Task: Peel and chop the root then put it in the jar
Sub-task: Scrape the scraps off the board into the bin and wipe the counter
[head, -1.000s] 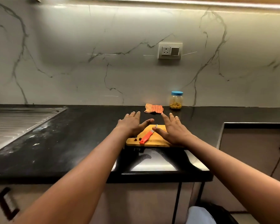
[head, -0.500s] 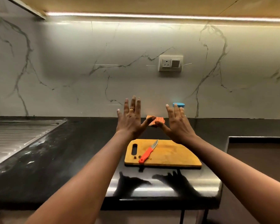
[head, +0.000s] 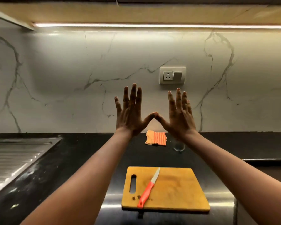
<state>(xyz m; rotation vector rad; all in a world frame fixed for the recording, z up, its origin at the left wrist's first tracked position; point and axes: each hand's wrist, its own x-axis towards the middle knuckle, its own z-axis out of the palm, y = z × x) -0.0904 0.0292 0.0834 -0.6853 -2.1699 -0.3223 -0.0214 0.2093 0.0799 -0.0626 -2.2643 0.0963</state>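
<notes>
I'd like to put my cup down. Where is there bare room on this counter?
Bare: the counter between drainboard and board, the strip between board and cloth, and the board's right half past the knife. Crowded: the back, where cloth and jar sit close together.

A home kitchen; black countertop, steel sink drainboard, marble backsplash, cutting board.

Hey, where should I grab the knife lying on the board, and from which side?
Grip the knife by its orange handle, coming from the near edge of the board: the handle lies toward you, the blade points away and slightly right.
</notes>
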